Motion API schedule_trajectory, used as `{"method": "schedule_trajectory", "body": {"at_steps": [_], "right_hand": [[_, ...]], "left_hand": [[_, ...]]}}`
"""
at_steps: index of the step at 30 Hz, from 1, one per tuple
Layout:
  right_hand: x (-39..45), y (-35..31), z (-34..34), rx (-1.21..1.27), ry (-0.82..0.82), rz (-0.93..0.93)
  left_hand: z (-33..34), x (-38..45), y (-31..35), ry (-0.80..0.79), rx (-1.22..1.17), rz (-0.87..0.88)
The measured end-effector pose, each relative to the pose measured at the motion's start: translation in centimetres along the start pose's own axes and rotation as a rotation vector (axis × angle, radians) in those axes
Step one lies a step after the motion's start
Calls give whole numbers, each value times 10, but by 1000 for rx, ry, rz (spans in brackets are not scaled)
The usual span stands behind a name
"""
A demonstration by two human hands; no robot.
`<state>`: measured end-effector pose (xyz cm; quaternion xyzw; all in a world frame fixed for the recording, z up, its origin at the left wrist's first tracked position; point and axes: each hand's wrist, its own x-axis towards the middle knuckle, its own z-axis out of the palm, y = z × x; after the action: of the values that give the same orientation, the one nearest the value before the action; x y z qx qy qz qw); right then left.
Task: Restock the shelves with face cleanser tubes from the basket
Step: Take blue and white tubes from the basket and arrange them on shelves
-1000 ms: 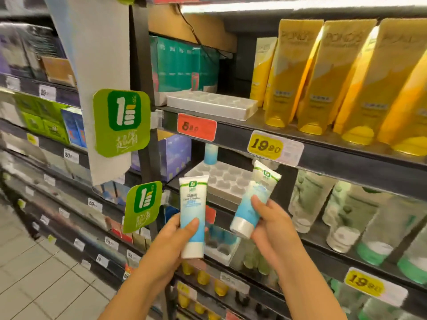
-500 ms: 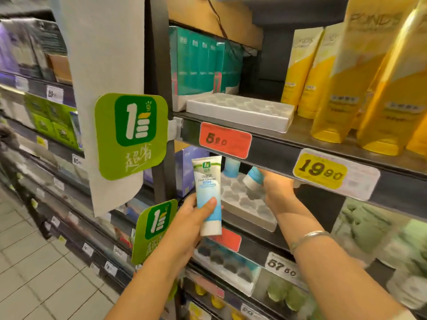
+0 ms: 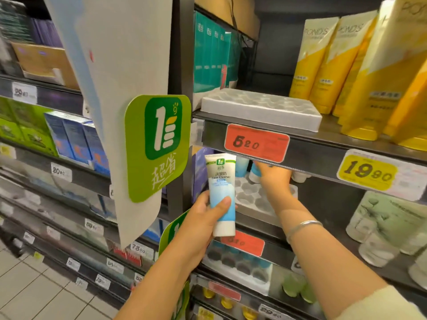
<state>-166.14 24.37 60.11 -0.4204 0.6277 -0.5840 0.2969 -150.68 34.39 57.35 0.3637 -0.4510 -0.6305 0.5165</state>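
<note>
A white-and-blue face cleanser tube [image 3: 221, 192] is held upright, cap down, by the left hand [image 3: 203, 218], fingers wrapped round its lower half, just left of the white slotted tray [image 3: 254, 199]. The right hand [image 3: 275, 179] is reached in over that tray, under the red 5.20 price tag [image 3: 256, 143]. A second tube [image 3: 255, 173] is seen at its fingers; whether it is gripped cannot be told. A silver bracelet [image 3: 302, 227] is worn on the right wrist.
</note>
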Motion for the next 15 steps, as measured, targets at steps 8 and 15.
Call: {"method": "schedule_trajectory", "body": {"at_steps": [8, 15], "right_hand": [[-8, 5, -2, 108, 10, -205], [-7, 5, 4, 117, 103, -165]], "left_hand": [[-3, 6, 1, -18, 8, 17], [-1, 4, 3, -30, 20, 10]]}}
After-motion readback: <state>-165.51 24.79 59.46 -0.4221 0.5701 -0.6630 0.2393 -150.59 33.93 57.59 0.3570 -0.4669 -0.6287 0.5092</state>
